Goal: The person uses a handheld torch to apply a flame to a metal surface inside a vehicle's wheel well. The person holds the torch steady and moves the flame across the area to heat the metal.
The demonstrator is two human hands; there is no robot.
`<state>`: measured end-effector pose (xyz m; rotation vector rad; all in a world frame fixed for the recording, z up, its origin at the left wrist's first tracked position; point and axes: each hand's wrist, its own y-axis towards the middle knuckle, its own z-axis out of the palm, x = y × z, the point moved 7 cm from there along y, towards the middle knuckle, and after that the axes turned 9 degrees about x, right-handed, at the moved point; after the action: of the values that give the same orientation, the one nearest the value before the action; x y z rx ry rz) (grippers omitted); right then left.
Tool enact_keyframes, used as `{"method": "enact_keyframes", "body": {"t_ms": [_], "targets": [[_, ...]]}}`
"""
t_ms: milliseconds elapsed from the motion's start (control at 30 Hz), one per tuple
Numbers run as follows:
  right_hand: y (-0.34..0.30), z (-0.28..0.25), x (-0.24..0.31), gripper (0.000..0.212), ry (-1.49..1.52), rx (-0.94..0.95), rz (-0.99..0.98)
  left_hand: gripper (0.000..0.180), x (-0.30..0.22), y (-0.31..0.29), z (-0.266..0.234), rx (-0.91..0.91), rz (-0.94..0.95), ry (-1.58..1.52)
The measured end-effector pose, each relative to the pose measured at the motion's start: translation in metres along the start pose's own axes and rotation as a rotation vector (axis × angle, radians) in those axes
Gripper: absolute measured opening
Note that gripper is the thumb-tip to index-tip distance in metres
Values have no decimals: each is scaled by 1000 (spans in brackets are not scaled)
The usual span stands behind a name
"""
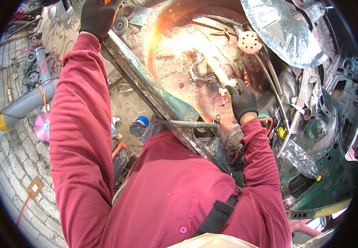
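My left hand (pixel 98 20), in a dark glove, is at the upper left beside the long worn metal sill (pixel 139 80). Its fingers look curled by a small orange thing (pixel 106 1), mostly cut off by the view's edge. Over the rusty car floor panel (pixel 174 82), my right hand (pixel 243 100), also in a dark glove, is closed at the near end of a pale strip-like piece (pixel 216 69). Whitish-yellow bits show at those fingers. The strip's far end runs toward a strong glare (pixel 183 43) that hides detail.
A shiny sheet-metal piece (pixel 284 31) and a perforated sanding disc (pixel 250 42) lie at the far right. Nearer are a clear plastic bottle (pixel 300 159) and green car body parts (pixel 323 186). A blue-capped bottle (pixel 139 125) and grey pipe (pixel 26 103) are on the left.
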<state>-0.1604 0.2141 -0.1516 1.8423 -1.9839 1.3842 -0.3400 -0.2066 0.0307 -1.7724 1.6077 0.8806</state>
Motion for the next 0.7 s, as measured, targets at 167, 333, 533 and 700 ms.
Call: {"method": "enact_keyframes", "body": {"t_ms": [167,333,533,700], "targets": [[1,0,0,46,-22,-9,-2,9,6,2,0,0,7,-60],[1,0,2,46,-11,9,11,11,3,1,-1,-9,11,5],[1,-1,4,46,-23,4,39,14,0,0,-2,-1,24,5],[4,3,-1,45,3,-1,28,14,4,1,-2,-4,-10,-14]]}}
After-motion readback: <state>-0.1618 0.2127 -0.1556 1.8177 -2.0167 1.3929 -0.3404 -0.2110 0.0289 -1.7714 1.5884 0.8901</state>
